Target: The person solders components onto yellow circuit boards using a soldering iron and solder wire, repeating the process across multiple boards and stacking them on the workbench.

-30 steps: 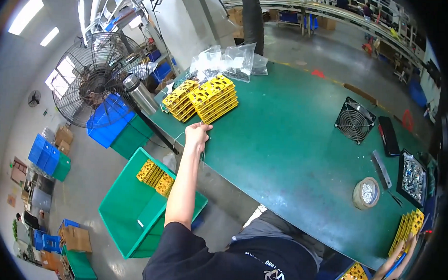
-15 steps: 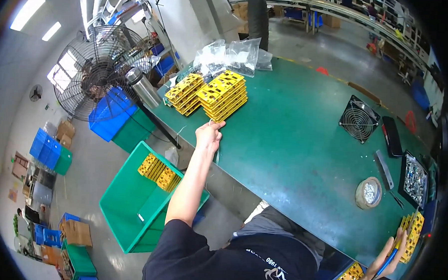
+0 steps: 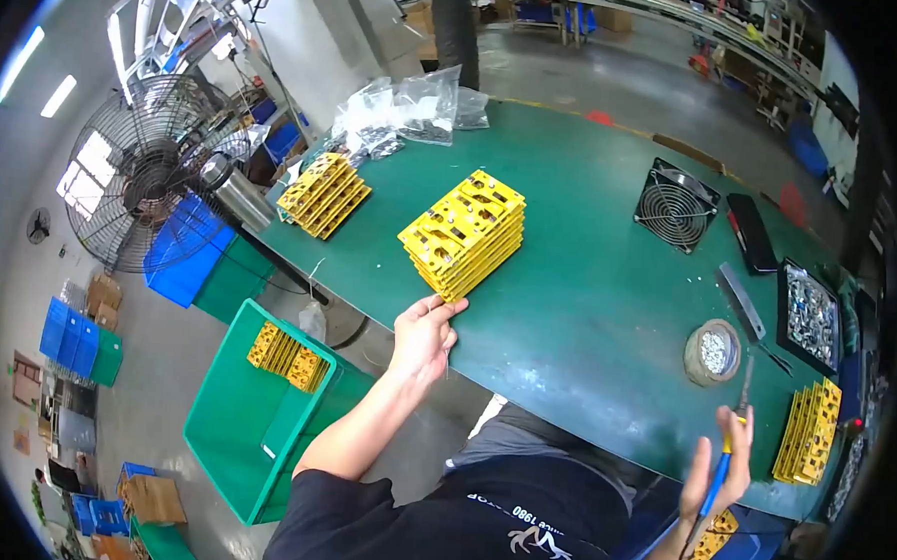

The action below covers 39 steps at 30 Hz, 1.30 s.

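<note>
My left hand (image 3: 426, 341) pinches the near bottom corner of a tall stack of yellow circuit boards (image 3: 463, 231) on the green table. Small dark and metal parts dot the top board. My right hand (image 3: 728, 470) grips a soldering iron (image 3: 722, 472) by its blue and yellow handle, tip pointing away from me. It is raised over the table's front edge, left of another group of yellow boards (image 3: 810, 432) standing at the right end. A shorter stack of yellow boards (image 3: 326, 197) sits apart, farther left.
A green crate (image 3: 223, 450) holding yellow boards stands below left, a fan (image 3: 158, 172) behind it. Plastic bags (image 3: 416, 110) lie at the back. On the right are a small square fan (image 3: 676, 205), a round tub (image 3: 712, 354) and a tray of metal parts (image 3: 809, 314).
My left hand has drawn the larger board stack rightward and nearer, away from the shorter stack. My right hand, with the soldering iron, has moved left off the boards at the right end.
</note>
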{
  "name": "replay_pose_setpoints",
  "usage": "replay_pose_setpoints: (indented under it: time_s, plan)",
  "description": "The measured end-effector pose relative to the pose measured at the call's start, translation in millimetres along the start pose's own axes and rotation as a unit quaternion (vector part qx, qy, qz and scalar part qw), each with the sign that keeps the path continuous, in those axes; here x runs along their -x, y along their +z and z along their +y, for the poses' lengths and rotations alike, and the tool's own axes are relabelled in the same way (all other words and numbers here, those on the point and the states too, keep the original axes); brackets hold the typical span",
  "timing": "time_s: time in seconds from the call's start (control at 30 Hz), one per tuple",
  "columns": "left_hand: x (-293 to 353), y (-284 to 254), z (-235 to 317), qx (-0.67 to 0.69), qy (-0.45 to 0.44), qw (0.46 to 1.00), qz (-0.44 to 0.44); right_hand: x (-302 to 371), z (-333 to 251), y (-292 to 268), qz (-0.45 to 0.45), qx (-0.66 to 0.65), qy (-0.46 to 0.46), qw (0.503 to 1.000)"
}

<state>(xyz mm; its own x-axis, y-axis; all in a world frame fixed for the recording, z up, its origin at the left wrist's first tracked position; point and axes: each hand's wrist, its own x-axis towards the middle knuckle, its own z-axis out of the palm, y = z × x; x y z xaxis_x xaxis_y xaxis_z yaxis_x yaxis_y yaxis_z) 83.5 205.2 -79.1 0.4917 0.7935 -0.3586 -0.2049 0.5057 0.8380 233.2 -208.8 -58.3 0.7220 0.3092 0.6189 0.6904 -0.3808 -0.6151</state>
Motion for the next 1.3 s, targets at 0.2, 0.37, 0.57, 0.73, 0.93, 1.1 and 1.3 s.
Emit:
replay_pose_setpoints:
  time_s: [0.2, 0.37, 0.57, 0.73, 0.93, 1.1, 1.3]
  plan:
    - [27.6, 12.2, -13.0, 0.014, -0.025, 0.999, -0.036, -5.3, -24.9, 17.3, -0.036, -0.001, -0.073, 0.997]
    - [37.9, 2.6, -8.0, -0.007, -0.044, 0.997, -0.055, -1.6, -26.7, 18.4, -0.042, -0.012, -0.056, 0.997]
    - [57.3, -1.4, 15.2, -0.178, 0.186, 0.966, 0.033, 2.1, -26.7, 19.5, -0.038, -0.019, -0.041, 0.998]
    - [67.7, 16.2, 58.5, -0.366, 0.342, 0.865, -0.010, 3.3, -31.0, 21.0, -0.049, -0.027, -0.039, 0.998]
    - [50.9, 45.8, 68.2, -0.526, 0.399, 0.751, -0.006, 4.4, -32.4, 23.5, -0.062, -0.039, -0.036, 0.997]
    - [44.4, 51.6, 66.4, -0.480, 0.432, 0.764, 0.012, 3.9, -29.4, 22.3, -0.057, -0.039, -0.050, 0.996]
    - [58.0, 63.4, 70.4, -0.462, 0.445, 0.767, 0.034, 1.2, -31.9, 23.4, -0.051, -0.042, -0.056, 0.996]
